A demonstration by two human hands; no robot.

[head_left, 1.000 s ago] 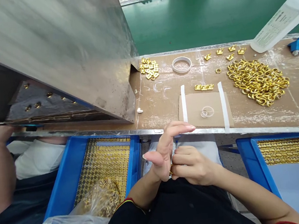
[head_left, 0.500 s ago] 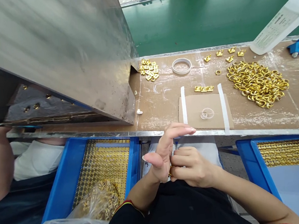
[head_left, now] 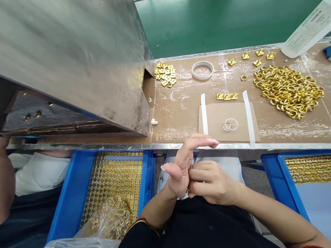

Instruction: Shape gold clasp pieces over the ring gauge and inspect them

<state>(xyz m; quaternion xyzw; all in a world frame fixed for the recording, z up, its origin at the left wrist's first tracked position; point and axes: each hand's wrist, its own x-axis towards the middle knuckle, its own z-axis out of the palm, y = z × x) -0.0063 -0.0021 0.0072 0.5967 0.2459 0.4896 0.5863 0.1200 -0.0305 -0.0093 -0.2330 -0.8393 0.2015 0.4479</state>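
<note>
Gold-coloured piece [head_left: 188,191]: we saw only a shiny sliver, gripped by the curled right hand [head_left: 210,183] beside the heel of the left hand [head_left: 182,169], which was open, thumb and forefinger well apart.

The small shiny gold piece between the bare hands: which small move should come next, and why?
Perhaps ease the bare right hand slightly off the bare left hand: the small shiny gold piece shows only in part between them, too hidden to check.

Gold piece [head_left: 187,190] — mostly hidden; bottle [head_left: 312,25] — cropped.
</note>
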